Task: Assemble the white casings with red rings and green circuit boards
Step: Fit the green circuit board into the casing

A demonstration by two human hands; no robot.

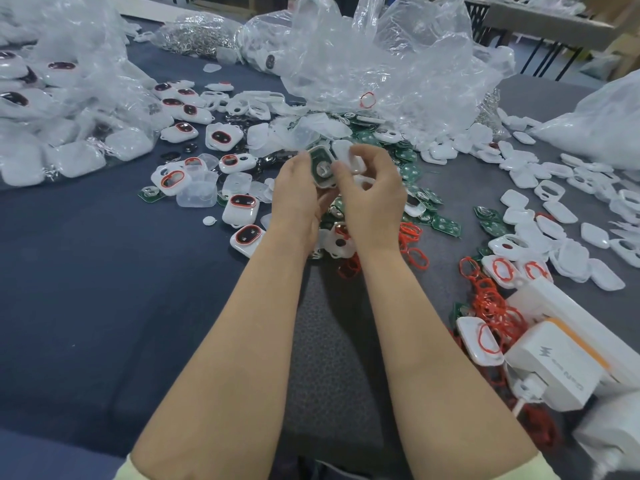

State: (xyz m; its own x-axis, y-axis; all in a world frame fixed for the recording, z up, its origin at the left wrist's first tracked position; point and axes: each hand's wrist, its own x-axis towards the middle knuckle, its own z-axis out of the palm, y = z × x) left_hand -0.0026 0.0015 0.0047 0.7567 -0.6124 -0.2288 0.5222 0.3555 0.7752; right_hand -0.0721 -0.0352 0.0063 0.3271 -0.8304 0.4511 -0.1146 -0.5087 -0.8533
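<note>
My left hand holds a white casing with a green circuit board seated in it, tilted up toward me. My right hand pinches a white casing part right beside it, touching the held casing. Under my hands lie loose green circuit boards and red rings. More red rings are heaped at the right. Finished casings with red rings lie to the left. Plain white casings spread out to the right.
Crumpled clear plastic bags pile up behind the work spot, and a bag of white casings fills the far left. White chargers with a cable sit at the lower right. Dark blue cloth covers the table.
</note>
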